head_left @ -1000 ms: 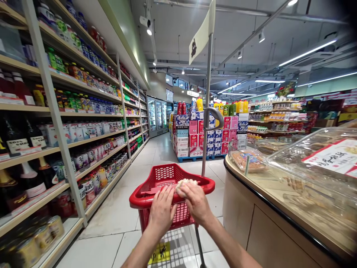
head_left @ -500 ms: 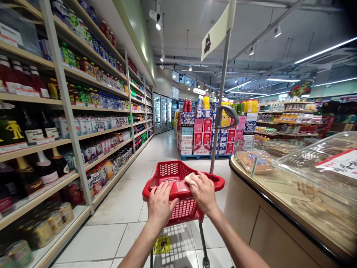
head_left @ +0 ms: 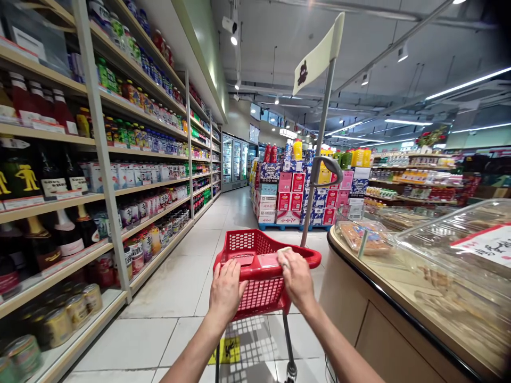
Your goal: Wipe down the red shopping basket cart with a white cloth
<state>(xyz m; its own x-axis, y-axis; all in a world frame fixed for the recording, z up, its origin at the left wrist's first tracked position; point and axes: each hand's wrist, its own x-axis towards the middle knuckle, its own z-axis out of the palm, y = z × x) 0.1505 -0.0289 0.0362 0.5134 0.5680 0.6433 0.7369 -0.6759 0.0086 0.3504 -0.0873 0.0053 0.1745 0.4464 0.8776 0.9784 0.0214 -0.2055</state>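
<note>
A small red shopping cart (head_left: 261, 293) with a perforated plastic basket stands right in front of me. My left hand (head_left: 224, 291) is curled over the left part of its red handle rim (head_left: 259, 270), thumb toward the middle. On the rim's right part, my right hand (head_left: 298, 282) presses a crumpled white cloth or tissue (head_left: 283, 254) against the plastic; most of it is covered by the fingers. Behind the rim, the basket's inside shows only in part. A metal pole with a cream flag (head_left: 318, 56) and a grey loop handle (head_left: 332, 173) rises at the cart's right side.
Shelves of bottles and cans (head_left: 147, 181) line the left side. To the right is a curved counter (head_left: 347, 298) with clear-covered food trays. Stacked drink cartons (head_left: 289, 199) stand ahead, with glass-door fridges (head_left: 233, 157) farther back. A yellow floor marking (head_left: 229, 350) lies beneath the cart.
My right hand has slid slightly right along the rim with the white cloth. The left hand stays on the rim, a little further left. The view has shifted slightly.
</note>
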